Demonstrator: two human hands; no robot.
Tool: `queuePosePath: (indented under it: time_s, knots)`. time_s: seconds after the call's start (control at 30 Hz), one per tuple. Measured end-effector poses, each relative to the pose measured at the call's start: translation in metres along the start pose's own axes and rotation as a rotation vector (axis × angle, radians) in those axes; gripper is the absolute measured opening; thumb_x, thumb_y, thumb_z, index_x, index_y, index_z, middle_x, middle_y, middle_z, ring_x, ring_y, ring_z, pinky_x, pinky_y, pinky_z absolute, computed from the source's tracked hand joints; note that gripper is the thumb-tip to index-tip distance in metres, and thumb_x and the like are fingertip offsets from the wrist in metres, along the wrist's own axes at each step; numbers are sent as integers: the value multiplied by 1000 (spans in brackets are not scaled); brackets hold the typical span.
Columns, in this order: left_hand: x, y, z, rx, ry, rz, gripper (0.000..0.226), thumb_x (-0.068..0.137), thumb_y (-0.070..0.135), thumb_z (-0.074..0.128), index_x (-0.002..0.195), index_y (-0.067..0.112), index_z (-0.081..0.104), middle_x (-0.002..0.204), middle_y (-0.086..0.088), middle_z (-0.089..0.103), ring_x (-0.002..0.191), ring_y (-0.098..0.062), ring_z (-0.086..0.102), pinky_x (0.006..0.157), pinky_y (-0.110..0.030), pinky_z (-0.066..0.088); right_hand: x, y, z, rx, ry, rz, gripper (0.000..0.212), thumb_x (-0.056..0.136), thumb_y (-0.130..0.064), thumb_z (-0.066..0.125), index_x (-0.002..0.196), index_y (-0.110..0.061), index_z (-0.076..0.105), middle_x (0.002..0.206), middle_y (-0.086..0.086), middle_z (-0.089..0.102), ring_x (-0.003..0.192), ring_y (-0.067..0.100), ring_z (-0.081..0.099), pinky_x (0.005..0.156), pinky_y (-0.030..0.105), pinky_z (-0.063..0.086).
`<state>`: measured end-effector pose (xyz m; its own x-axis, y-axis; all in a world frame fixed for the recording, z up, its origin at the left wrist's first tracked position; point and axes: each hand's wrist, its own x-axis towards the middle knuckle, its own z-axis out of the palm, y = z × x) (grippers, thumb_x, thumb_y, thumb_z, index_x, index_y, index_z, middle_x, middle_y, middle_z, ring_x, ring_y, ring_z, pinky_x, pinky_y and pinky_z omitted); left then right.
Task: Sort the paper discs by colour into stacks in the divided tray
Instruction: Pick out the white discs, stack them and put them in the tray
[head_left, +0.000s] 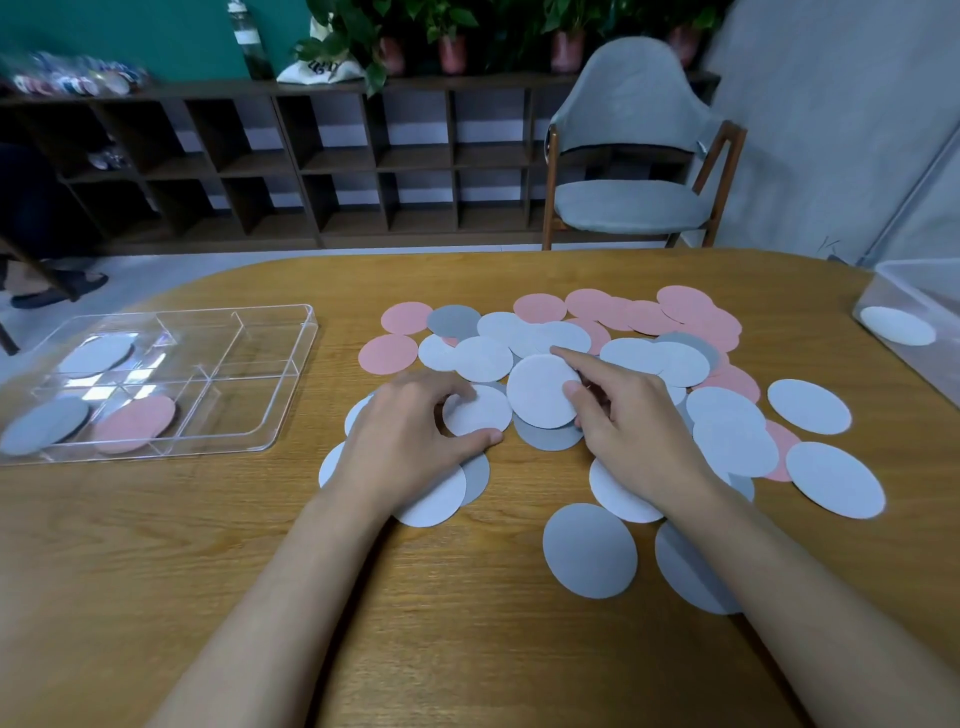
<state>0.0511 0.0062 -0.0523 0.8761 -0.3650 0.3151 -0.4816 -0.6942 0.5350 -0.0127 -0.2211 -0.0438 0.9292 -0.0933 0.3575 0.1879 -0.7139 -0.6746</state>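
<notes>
Several white, grey and pink paper discs lie scattered in a heap (649, 358) across the middle and right of the wooden table. My left hand (410, 436) grips a white disc (480, 410) between thumb and fingers at the heap's near left. My right hand (628, 421) pinches another white disc (540, 389), lifted at a tilt, thumb and forefinger on its right edge. The clear divided tray (270, 384) sits at the left; it holds white discs (96, 353) at the back left, grey discs (44, 423) at the front left and pink discs (137, 421) beside those.
A clear plastic bin (914, 306) with one white disc (896, 325) in it stands at the table's right edge. A grey chair (631, 156) and a dark shelf unit (337, 161) with potted plants are behind the table.
</notes>
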Motion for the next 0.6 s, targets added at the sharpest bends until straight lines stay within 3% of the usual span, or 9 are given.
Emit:
queuePosePath:
  time_s: [0.13, 0.2, 0.27, 0.37, 0.43, 0.6]
  knots:
    - [-1, 2, -5, -32, 39, 11, 44, 71, 48, 88, 109, 33, 72, 96, 21, 64, 82, 1, 54, 71, -24, 44, 0, 2, -3, 38, 36, 54, 40, 105, -16, 53, 144, -24, 59, 76, 0, 66, 80, 15, 62, 73, 20, 46]
    - [-1, 4, -7, -93, 47, 31, 48, 70, 41, 91, 112, 32, 71, 103, 24, 64, 85, 8, 56, 73, -16, 41, 0, 2, -3, 48, 45, 81, 40, 105, -17, 53, 144, -24, 59, 75, 6, 67, 79, 17, 62, 72, 20, 45]
    - [-1, 8, -8, -171, 39, 60, 51, 70, 36, 92, 116, 31, 70, 112, 23, 67, 93, 3, 61, 77, -17, 45, 1, 2, -4, 60, 43, 109, 40, 105, -17, 52, 144, -25, 59, 76, 10, 67, 78, 17, 63, 70, 17, 45]
    - [-4, 14, -6, -216, 34, 135, 57, 71, 35, 93, 122, 31, 67, 121, 25, 67, 102, -6, 64, 84, -16, 47, 0, 0, -3, 144, 5, 153, 40, 106, -17, 51, 144, -29, 59, 72, 8, 69, 69, 7, 65, 70, 13, 49]
    - [-5, 16, -2, -230, 36, 168, 62, 71, 35, 94, 126, 32, 66, 125, 26, 66, 104, -6, 64, 85, -17, 48, 0, 0, -1, 183, -28, 164, 40, 107, -17, 49, 143, -31, 59, 68, 3, 70, 65, 6, 66, 78, 23, 55]
    - [-3, 13, 7, -223, 57, 260, 60, 71, 34, 95, 124, 25, 67, 124, 18, 65, 110, -5, 61, 84, -32, 55, 0, -1, 4, 191, -111, 139, 41, 109, -19, 43, 143, -37, 58, 68, -4, 70, 66, 7, 68, 76, 18, 53]
